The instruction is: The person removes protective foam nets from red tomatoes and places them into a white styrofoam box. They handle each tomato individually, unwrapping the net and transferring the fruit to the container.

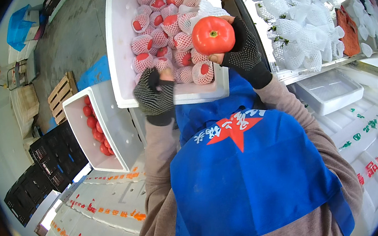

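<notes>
My right hand (244, 48), in a black fingerless glove with pale dots, grips a large bare red tomato (206, 38), its stem scar facing up. Behind that tomato a white foam net sleeve (211, 8) shows; whether the hand also holds it is unclear. Below both hands lies a deep white foam box (120, 52) with several red tomatoes in foam nets (159, 37). My left hand (155, 92), in a similar glove and slightly blurred, is over the box's near left part. Its fingertips are at a netted tomato (162, 64), and its grip is partly hidden.
A second foam box (104, 99) at left holds bare tomatoes (96, 127). On the right, a tray-like surface carries a heap of foam net sleeves (304, 33) and an orange glove (348, 32). A shallow foam tray (331, 91), black crates (58, 156) and a wooden pallet (62, 98) stand around.
</notes>
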A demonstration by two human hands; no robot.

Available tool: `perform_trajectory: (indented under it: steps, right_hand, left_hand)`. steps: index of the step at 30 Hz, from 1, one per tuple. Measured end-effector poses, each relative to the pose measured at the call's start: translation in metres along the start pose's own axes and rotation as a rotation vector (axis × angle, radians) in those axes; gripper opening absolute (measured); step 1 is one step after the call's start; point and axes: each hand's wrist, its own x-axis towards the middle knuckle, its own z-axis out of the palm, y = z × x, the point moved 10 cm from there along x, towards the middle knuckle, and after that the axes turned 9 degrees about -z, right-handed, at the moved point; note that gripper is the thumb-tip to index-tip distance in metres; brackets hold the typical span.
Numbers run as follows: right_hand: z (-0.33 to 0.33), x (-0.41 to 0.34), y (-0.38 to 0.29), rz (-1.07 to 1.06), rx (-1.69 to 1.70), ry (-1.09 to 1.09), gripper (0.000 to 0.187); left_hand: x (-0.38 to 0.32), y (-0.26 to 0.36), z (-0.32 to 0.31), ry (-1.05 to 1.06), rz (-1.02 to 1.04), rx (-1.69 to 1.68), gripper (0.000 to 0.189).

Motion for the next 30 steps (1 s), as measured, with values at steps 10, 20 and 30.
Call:
perform_trajectory:
  steps: [10,20,30]
  right_hand:
    - [0.019,0.0,-0.01,0.006,-0.095,-0.105,0.073]
    - [0.026,-0.007,-0.025,-0.044,-0.04,-0.175,0.074]
    - [0.036,-0.015,-0.011,0.053,0.261,-0.243,0.076]
  left_hand:
    - [0.008,0.012,-0.001,-0.078,0.029,-0.377,0.012]
    - [0.008,0.05,0.051,-0.182,0.04,-0.413,0.029]
    - [-0.01,0.07,0.03,-0.046,0.136,-0.229,0.013]
